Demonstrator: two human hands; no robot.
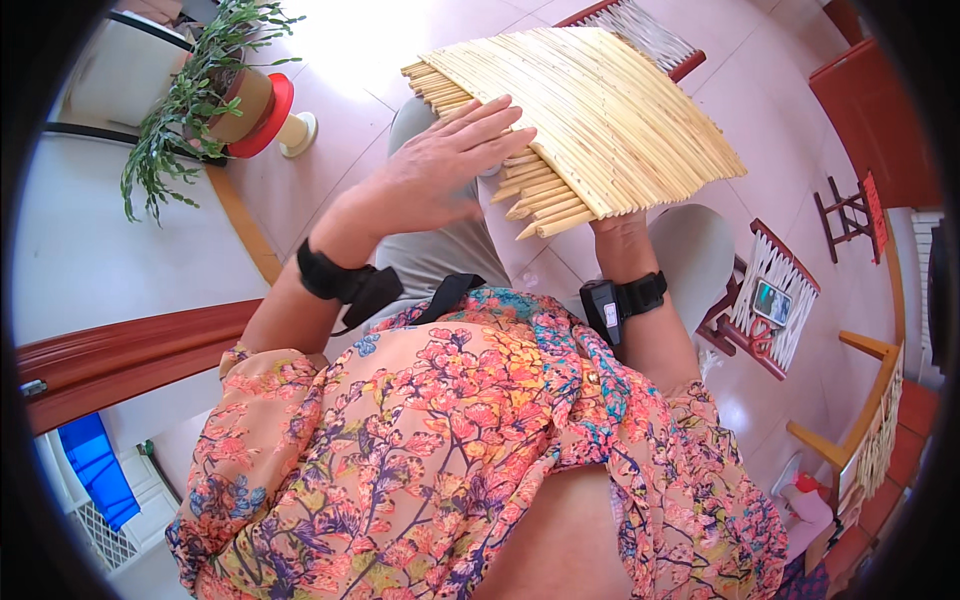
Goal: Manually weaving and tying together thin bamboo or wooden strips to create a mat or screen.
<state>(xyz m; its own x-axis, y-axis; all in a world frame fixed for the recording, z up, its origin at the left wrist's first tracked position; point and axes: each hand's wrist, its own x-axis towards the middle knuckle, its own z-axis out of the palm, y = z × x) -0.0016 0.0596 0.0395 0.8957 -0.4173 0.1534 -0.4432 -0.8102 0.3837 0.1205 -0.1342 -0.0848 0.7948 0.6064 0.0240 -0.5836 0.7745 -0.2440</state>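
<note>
A flat mat of pale yellow plant stalks (pixel 610 120), laid side by side with rows of stitching, is held tilted over my lap. Along its near left edge, a lower layer of cut stalk ends (pixel 540 200) sticks out, some of them pointed. My left hand (pixel 445 155) lies with fingers stretched out over this edge, the fingertips at the stalk ends. From below, my right hand (pixel 620 230) reaches under the near edge and bears the mat up; only its heel and wrist show, the fingers are hidden behind the stalks. Dark bands circle both wrists.
A low stool with a white woven seat (pixel 790 270) stands at the right, carrying a phone (pixel 772 302) and red-handled scissors (pixel 762 335). Another woven stool (pixel 688 66) is beyond the mat. At the left a potted plant (pixel 170 130) sits on a red-topped stand. Another person's arm (pixel 808 515) shows lower right.
</note>
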